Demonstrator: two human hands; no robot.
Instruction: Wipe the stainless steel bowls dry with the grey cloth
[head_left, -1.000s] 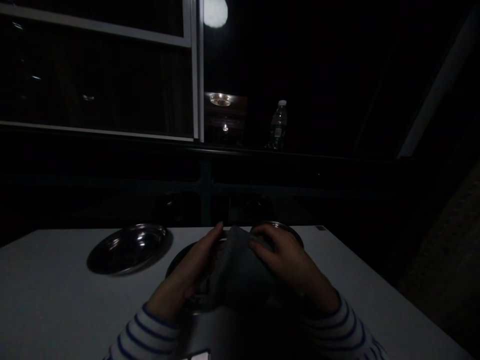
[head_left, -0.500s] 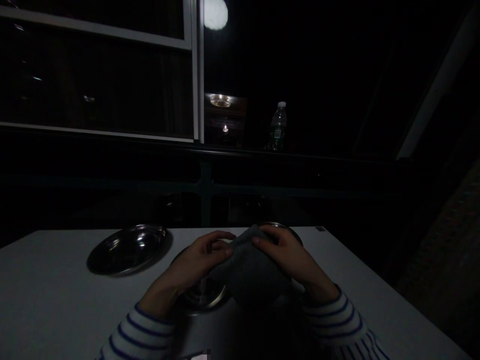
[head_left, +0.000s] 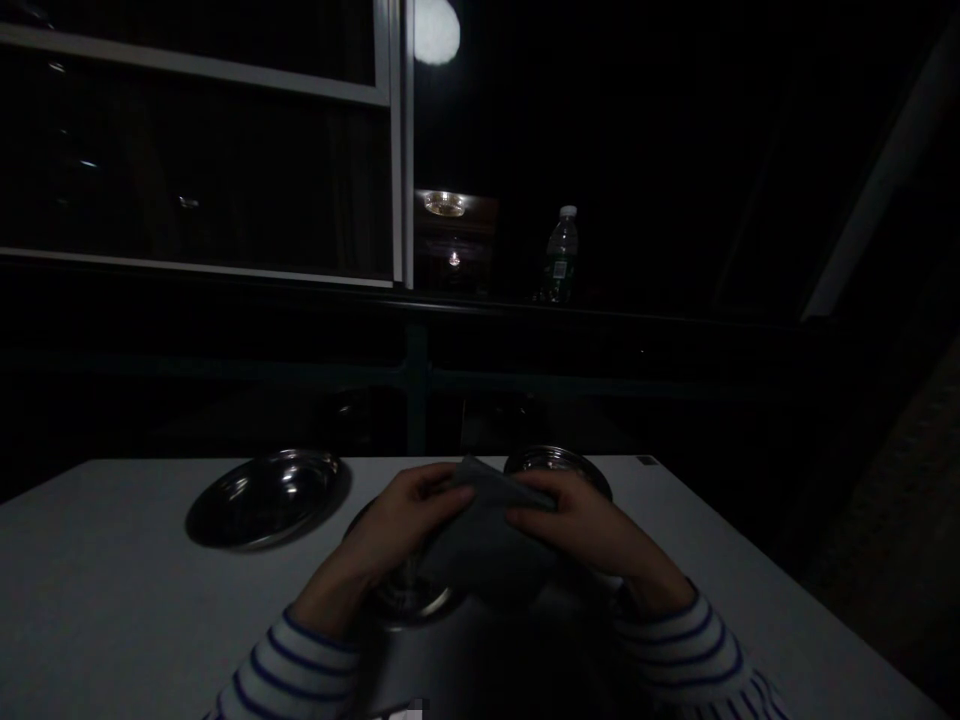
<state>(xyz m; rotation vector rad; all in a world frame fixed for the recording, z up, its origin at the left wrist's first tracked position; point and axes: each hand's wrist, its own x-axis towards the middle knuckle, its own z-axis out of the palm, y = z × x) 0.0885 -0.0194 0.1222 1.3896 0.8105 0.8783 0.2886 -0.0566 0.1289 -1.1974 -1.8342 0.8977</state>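
A dark grey cloth [head_left: 487, 545] hangs between my two hands above the table. My left hand [head_left: 409, 515] pinches its upper left edge between thumb and fingers. On the other side, my right hand [head_left: 574, 520] grips the upper right edge, thumb towards me. Below and behind my left hand stands a shiny metal dish [head_left: 412, 605], partly covered by the hand and the cloth. Another round metal dish [head_left: 559, 459] sits behind my right hand, its near side hidden. The lower part of the cloth fades into shadow.
A wide, shallow metal bowl [head_left: 266, 500] rests tilted at the back left of the white table [head_left: 112, 600]. Beyond the table, a clear plastic bottle [head_left: 561, 258] with a white cap stands on the dark window ledge. A window frame [head_left: 401, 150] rises behind.
My left hand has closed on the cloth's corner, and the cloth's top edge has shifted left. More of the dish behind my right hand shows. The view has moved slightly.
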